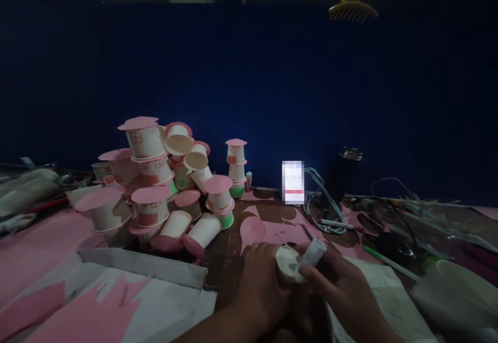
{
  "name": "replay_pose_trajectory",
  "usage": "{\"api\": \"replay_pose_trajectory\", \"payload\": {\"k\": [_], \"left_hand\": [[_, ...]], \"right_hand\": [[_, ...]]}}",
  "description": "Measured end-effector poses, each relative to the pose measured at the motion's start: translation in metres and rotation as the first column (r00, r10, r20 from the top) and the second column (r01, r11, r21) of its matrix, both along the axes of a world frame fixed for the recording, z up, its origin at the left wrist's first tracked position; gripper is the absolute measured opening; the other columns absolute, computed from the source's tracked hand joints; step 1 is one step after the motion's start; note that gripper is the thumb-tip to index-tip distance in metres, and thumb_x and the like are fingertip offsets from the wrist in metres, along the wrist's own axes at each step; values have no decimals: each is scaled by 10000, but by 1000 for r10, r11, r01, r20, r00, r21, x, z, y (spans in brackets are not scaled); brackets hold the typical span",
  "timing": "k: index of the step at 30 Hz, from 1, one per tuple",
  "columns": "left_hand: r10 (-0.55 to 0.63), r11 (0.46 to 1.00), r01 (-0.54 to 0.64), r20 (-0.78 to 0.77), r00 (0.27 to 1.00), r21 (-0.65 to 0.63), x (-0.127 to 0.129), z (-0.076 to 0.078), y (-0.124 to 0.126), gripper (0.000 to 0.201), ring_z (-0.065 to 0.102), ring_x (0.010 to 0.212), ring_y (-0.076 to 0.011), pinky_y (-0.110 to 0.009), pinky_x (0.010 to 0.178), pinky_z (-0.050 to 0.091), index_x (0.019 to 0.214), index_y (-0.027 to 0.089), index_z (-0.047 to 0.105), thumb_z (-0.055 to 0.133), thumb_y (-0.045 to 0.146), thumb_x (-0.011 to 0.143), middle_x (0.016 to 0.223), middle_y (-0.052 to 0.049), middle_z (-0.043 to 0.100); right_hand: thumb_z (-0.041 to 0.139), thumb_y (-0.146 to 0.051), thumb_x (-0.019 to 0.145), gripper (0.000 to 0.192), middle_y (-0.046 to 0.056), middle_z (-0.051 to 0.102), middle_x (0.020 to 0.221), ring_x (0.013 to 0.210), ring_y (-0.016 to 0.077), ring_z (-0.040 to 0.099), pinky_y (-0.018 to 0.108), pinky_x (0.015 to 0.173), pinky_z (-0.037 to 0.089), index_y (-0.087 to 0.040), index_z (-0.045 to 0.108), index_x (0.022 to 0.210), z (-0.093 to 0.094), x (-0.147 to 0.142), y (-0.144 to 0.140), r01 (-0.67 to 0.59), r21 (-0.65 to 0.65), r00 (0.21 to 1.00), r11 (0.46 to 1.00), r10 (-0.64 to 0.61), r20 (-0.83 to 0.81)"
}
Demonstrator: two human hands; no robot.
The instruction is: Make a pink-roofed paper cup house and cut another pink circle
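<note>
Left hand (262, 283) closed around a small white paper cup (287, 260), pale round end upward, front-centre over the dark tabletop (224, 270). Right hand (340, 278) grips a tilted, translucent whitish tube (314, 252), lower end at the cup. Phone screen (293, 181) pixelated, unreadable; paper sheet (383, 286) markings too blurred to read.

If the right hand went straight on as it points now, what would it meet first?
Most likely the white paper cup in the left hand; the right hand, holding a white tube, points toward it. Depth is unclear, so tube and cup may be touching.
</note>
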State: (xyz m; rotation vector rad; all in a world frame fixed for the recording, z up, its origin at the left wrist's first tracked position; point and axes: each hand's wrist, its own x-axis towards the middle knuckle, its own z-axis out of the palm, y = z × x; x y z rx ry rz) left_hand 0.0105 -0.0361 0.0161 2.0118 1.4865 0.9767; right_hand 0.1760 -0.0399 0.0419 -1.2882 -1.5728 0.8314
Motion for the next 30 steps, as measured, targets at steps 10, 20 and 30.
{"api": "replay_pose_trajectory", "payload": {"k": [10, 20, 30], "left_hand": [[29, 1000, -30, 28, 999, 9, 1, -3, 0, 316, 526, 895, -254, -402, 838, 377, 939, 213, 623, 685, 398, 690, 951, -53, 631], [0, 1000, 0, 37, 999, 4, -1, -6, 1, 369, 511, 934, -250, -397, 880, 367, 993, 205, 599, 702, 339, 665, 991, -50, 609], [-33, 996, 44, 147, 989, -74, -5, -4, 4, 709, 472, 1133, -274, -422, 1011, 358, 1311, 216, 450, 709, 316, 659, 1218, -91, 524]], "right_hand": [[685, -489, 753, 383, 65, 730, 834, 720, 242, 694, 290, 556, 582, -194, 656, 997, -4, 4, 6, 72, -47, 988, 996, -78, -134], [568, -551, 826, 416, 92, 718, 897, 787, 266, 694, 336, 645, 562, -185, 620, 1019, -14, 5, 15, 88, -7, 993, 996, -87, 80], [660, -505, 790, 469, 17, 687, 727, 645, 177, 629, 264, 609, 513, -165, 604, 1108, -5, 7, 16, 118, -88, 959, 989, -136, -247]]}}
